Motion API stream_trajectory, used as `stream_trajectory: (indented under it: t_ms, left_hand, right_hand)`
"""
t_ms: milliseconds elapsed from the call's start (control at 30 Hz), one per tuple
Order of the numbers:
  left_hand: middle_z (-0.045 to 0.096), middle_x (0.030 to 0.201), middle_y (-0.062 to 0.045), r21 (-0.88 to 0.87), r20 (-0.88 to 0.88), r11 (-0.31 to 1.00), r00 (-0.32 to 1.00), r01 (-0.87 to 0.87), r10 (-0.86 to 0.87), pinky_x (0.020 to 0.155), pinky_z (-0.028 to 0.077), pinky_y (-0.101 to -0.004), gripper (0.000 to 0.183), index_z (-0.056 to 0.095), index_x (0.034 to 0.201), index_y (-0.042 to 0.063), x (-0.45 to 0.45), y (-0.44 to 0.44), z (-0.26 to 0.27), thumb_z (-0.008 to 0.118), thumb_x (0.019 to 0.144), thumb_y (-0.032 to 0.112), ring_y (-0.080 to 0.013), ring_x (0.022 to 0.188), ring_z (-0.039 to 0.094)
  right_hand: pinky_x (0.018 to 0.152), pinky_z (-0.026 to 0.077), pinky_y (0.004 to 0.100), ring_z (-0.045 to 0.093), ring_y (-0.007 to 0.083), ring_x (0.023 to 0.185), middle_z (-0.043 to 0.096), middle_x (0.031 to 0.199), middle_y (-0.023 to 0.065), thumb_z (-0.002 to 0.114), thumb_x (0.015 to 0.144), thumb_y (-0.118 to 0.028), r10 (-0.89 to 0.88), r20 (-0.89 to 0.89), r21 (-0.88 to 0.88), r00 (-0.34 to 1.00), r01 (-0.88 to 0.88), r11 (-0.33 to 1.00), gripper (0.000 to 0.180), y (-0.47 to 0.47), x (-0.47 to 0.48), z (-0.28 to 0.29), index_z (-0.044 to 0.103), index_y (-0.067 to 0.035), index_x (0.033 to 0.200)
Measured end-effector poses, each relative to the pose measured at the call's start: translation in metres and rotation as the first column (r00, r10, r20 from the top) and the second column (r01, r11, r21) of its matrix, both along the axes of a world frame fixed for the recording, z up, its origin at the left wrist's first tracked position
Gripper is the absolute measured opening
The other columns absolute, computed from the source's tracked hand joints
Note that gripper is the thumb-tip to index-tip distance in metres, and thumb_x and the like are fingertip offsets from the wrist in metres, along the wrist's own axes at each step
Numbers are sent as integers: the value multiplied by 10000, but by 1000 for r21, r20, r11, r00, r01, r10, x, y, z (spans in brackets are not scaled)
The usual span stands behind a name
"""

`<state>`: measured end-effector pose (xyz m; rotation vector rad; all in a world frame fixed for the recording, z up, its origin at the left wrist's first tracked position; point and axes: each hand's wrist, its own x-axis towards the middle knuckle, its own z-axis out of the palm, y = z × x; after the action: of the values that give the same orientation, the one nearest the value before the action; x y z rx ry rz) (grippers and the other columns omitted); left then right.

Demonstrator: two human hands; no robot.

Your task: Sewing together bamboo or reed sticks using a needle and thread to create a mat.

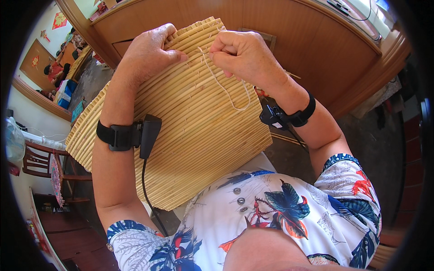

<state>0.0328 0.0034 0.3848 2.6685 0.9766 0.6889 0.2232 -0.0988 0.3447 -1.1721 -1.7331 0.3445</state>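
A mat of slender bamboo-like rods [190,135], bound side by side in rows of pale stitches, rests tilted across my lap. My left hand [152,50] grips its far edge, thumb flat on the upper face and fingers over the rim. Close to the far right corner, my right hand [239,50] pinches a thin needle [203,53] between thumb and fingers. From the needle's end a pale thread [220,86] loops down over the rods and back up beneath that hand. The fingers of my left hand behind the edge are hidden.
A wooden cabinet [217,15] with a raised ledge stands just beyond the mat. On the left are a wooden chair [40,159] and a fan [14,140]. Through an opening, a person [54,73] sits in another room. Cabled black devices [149,135] are strapped to both forearms.
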Motion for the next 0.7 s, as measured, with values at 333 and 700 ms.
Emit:
stream_trajectory:
  t_ms: [333,700]
  left_hand:
    - [542,785,-41,-8,-2,1000,1000,9,-9,689,429,-257,296,543,952,-3,-1,1,-1,688,718,106,-106,725,474]
    - [518,762,-34,-1,15,1000,1000,11,-11,668,420,-254,316,531,936,-4,-3,-3,-1,704,711,134,-102,709,457]
  right_hand:
    - [402,395,189,547,33,489,534,549,-27,573,826,-46,-8,5,-25,1000,8,1000,58,1,-5,3,608,-3,808]
    - [507,506,266,631,136,512,598,572,82,587,765,-85,-28,-14,-64,1000,27,998,119,-1,-8,10,609,17,708]
